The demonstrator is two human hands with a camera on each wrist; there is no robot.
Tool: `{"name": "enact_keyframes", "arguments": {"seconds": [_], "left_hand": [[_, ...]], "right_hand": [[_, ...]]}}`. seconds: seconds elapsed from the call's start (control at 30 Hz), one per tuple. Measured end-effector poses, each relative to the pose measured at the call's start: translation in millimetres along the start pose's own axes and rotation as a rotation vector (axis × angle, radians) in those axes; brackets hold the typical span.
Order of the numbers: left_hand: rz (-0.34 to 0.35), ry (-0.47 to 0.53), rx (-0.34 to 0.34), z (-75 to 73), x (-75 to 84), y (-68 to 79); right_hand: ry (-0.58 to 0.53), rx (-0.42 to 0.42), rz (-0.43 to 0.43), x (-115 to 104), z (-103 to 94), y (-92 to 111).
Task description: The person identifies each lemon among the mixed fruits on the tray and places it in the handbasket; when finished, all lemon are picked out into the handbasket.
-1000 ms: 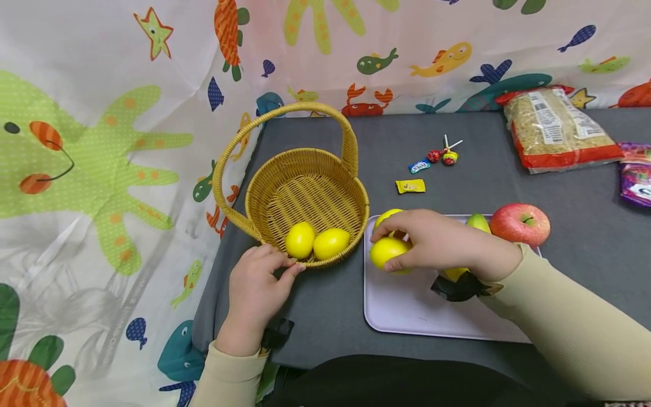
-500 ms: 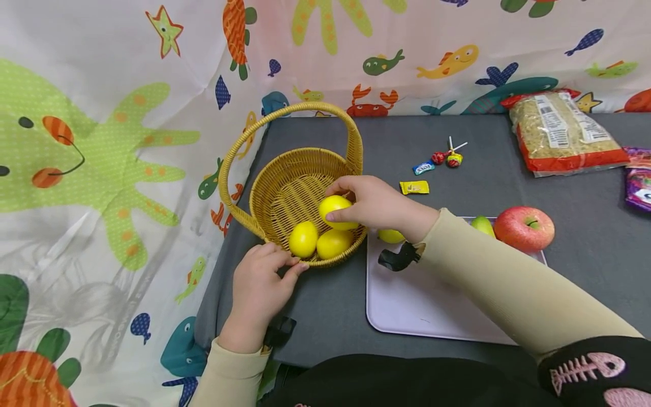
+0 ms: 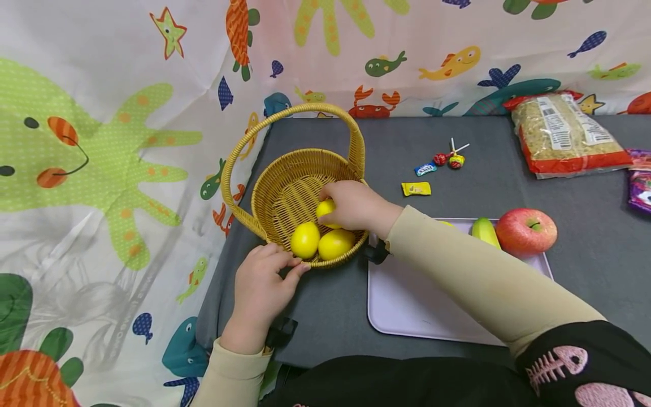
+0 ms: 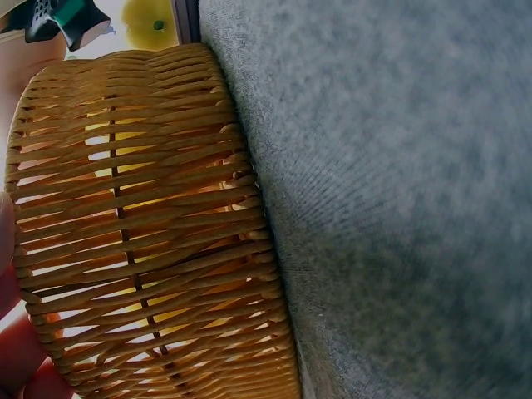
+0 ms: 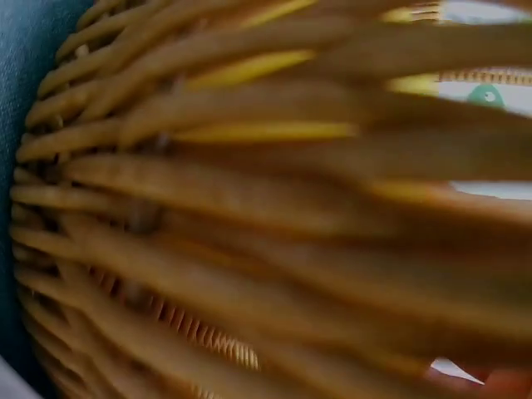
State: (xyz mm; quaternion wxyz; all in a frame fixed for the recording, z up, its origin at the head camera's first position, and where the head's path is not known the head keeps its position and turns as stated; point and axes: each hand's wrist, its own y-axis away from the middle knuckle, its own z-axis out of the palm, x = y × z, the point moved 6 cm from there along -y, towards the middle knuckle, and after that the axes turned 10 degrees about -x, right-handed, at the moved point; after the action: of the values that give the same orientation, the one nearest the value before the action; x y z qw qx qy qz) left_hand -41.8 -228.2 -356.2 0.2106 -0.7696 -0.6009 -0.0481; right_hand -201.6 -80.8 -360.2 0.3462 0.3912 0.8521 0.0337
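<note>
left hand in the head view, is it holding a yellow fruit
No, the left hand grips the near rim of the basket, while the right hand holds a yellow fruit.

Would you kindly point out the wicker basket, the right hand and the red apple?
Wicker basket (image 3: pixel 305 164): head view, on its inner far wall.
Right hand (image 3: pixel 353 204): head view, on the back of the hand.
Red apple (image 3: pixel 526 234): head view, on its visible middle.

From your head, you're looking forward and down across the bench (image 3: pixel 325 316), the whole basket (image 3: pixel 310 160) in sight. Down at your wrists, both cameras sit tipped sideways, close outside the basket's weave, the right one closer, blurring. All three views share basket and bench!
</note>
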Motion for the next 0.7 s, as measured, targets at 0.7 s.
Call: {"name": "enact_keyframes", "arguments": {"seconds": [0.7], "left_hand": [[-0.008,0.005,-0.003,-1.2,1.9,0.1]], "right_hand": [[0.027,-0.028,0.022,-2,-0.3,3]]}}
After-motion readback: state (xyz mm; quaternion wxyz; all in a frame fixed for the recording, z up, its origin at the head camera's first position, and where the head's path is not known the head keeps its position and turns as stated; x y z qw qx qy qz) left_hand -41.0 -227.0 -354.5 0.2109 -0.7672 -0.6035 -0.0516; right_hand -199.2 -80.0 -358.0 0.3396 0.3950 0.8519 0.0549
